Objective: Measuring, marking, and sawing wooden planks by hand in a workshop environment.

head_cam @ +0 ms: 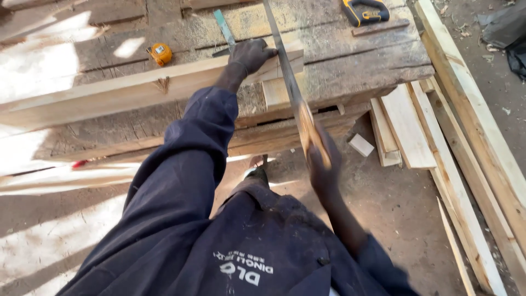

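Note:
My right hand (323, 164) grips the wooden handle of a hand saw (285, 66), whose long blade runs up across the end of a pale wooden plank (137, 90). My left hand (251, 55) presses flat on that plank just left of the blade, holding it down on the rough workbench (356, 66). A short piece of pale wood (276, 93) lies under the plank's end, beside the blade. Both arms wear dark blue sleeves.
An orange tape measure (160, 53) and a teal-handled square (224, 30) lie on the bench behind the plank. A yellow and black tool (364, 11) rests at the far right. Stacked planks (449, 142) lean right of the bench; a small wood offcut (361, 144) lies below.

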